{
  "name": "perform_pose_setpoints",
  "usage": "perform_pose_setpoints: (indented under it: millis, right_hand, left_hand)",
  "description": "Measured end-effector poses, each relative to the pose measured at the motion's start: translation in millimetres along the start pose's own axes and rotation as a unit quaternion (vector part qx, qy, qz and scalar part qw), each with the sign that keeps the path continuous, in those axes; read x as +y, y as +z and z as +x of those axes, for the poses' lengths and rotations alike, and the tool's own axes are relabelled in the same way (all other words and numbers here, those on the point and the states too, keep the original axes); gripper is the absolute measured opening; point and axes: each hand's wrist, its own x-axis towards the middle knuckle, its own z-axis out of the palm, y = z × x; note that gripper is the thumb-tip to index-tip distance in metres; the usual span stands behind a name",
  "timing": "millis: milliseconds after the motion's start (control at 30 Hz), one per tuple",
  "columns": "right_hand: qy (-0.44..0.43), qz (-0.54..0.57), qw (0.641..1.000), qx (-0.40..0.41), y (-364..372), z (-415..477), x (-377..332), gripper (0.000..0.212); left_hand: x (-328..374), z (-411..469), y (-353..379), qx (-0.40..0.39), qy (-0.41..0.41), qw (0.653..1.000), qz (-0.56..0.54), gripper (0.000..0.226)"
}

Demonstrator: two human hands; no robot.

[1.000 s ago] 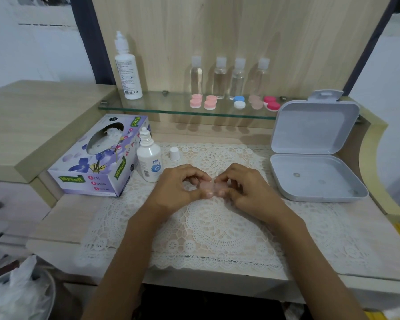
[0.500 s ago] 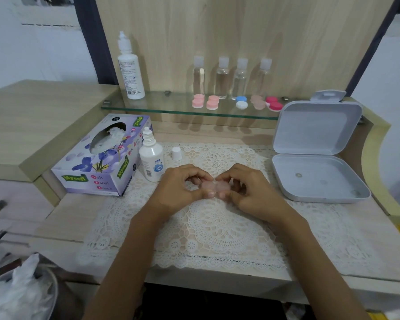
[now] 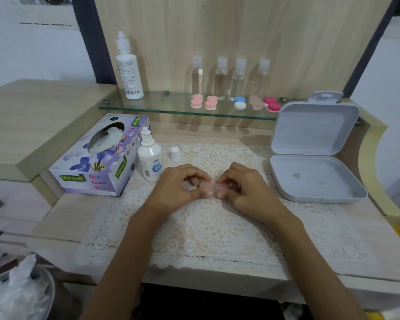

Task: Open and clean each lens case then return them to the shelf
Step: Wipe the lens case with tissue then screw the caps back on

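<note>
Pale pink lens case [image 3: 211,188], frame centre: pinched between left hand [image 3: 178,191] and right hand [image 3: 248,191], seemingly unopened; five other cases [image 3: 240,103] sat on glass shelf [image 3: 162,105], cleaning unconfirmed.

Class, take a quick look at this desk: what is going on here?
A person is working on a pale pink lens case, pinching it with the fingers of the left hand and the right hand over the lace mat. Whether a lid is off yet cannot be told. Other lens cases sit on the glass shelf. An uncapped solution bottle stands beside the tissue box.
</note>
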Motion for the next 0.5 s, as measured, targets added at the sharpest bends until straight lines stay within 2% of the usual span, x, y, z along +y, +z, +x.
perform_pose_setpoints:
  millis: [67,200,300,367,433,500]
  right_hand:
    - [0.02,0.026,0.999,-0.003,-2.6,-0.5,1.0,0.02]
    - [0.017,0.045,0.999,-0.015,-5.8,-3.9,0.0,0.029]
    - [0.033,0.054,0.998,-0.008,-6.4,-3.0,0.4,0.022]
    - [0.043,0.054,0.998,-0.001,-6.3,-2.4,0.9,0.019]
    - [0.048,0.053,0.997,0.01,-6.0,-2.6,0.2,0.018]
    - [0.054,0.051,0.997,0.022,-5.4,-2.7,-0.5,0.019]
  left_hand:
    - [-1.0,0.1,0.9,0.0,0.006,1.0,0.002,0.031]
    - [-3.9,0.6,0.7,-0.002,0.007,1.0,0.006,0.031]
    - [-4.4,1.1,2.3,-0.005,0.015,1.0,0.024,0.031]
    - [-5.6,2.2,3.3,-0.004,0.03,0.997,0.074,0.034]
    - [-7.2,3.5,3.6,-0.003,0.039,0.986,0.161,0.048]
    - [-9.6,4.9,4.0,-0.029,0.023,0.966,0.256,0.073]
